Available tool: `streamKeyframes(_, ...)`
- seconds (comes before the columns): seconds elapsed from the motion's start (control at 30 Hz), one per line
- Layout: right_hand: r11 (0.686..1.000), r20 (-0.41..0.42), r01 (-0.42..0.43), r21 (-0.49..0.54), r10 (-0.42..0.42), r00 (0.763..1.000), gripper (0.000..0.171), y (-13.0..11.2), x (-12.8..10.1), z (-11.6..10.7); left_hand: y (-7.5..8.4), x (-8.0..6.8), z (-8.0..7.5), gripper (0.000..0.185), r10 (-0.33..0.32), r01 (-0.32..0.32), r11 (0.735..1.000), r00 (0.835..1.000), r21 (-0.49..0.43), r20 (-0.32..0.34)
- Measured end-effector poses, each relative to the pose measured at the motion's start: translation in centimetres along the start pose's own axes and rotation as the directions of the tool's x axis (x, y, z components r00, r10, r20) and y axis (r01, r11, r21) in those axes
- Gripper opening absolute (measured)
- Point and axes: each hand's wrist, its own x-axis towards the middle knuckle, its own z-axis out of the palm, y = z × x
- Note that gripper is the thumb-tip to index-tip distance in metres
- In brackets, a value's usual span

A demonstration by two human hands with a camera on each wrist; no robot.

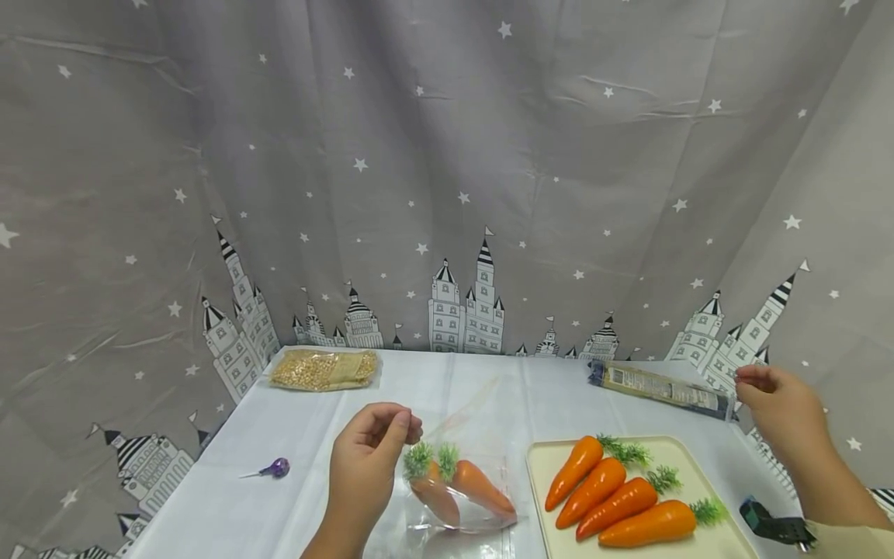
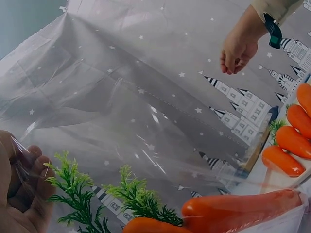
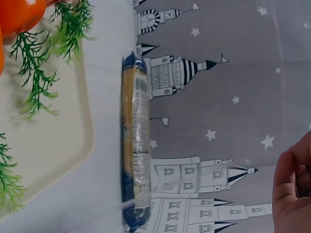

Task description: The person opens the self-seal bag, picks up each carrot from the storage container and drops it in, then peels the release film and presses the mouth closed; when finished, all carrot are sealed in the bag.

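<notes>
My left hand point(image 1: 368, 458) pinches the edge of a clear plastic bag point(image 1: 492, 473), whose film spreads past the fingers point(image 2: 43, 177) in the left wrist view. Inside the bag lie two orange carrots point(image 1: 480, 487) with green feathery tops point(image 2: 138, 199). Off to the right, my right hand point(image 1: 789, 411) is raised near the end of a long narrow packet point(image 1: 660, 388), its fingers loosely curled and nothing visible between them. In the right wrist view that hand point(image 3: 296, 189) shows at the right edge, apart from the packet.
Several more carrots point(image 1: 615, 501) lie on a cream tray point(image 1: 673, 446) right of the bag. At the back left is a clear pack of yellow grains point(image 1: 324, 369). A purple lollipop point(image 1: 278, 468) lies on the white table point(image 1: 237, 435). A grey curtain point(image 1: 447, 155) hangs behind.
</notes>
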Motion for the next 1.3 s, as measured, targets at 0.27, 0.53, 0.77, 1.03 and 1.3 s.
streamKeyframes(0.27, 0.995, -0.025, 0.087, -0.042, -0.088, 0.996, 0.04, -1.4, -0.2, -0.1, 0.1, 0.1, 0.1, 0.007, -0.007, 0.007, 1.0, 1.0, -0.002, 0.001)
streamKeyframes(0.53, 0.98, -0.039, 0.199, 0.026, -0.198, 0.979, 0.037, -4.7, -2.2, 1.1, 0.1, 0.2, 0.2, 0.008, -0.002, 0.002, 1.0, 1.0, 0.005, 0.006)
streamKeyframes(0.77, 0.933, 0.0, 0.326, 0.153, -0.33, 0.944, 0.029, -8.6, -5.3, 4.4, 0.0, 0.4, 0.3, 0.008, 0.024, -0.024, 1.0, 1.0, -0.005, 0.017)
streamKeyframes(1.03, 0.883, 0.163, 0.266, 0.387, -0.349, 0.923, 0.029, -12.1, -9.1, 8.6, 0.1, 0.2, 0.4, 0.008, 0.003, -0.003, 1.0, 1.0, -0.001, 0.014)
streamKeyframes(1.3, 0.821, 0.202, 0.218, 0.528, -0.371, 0.907, 0.027, -14.5, -12.1, 12.6, 0.3, 0.0, 0.5, 0.009, -0.014, 0.014, 1.0, 1.0, 0.008, 0.009)
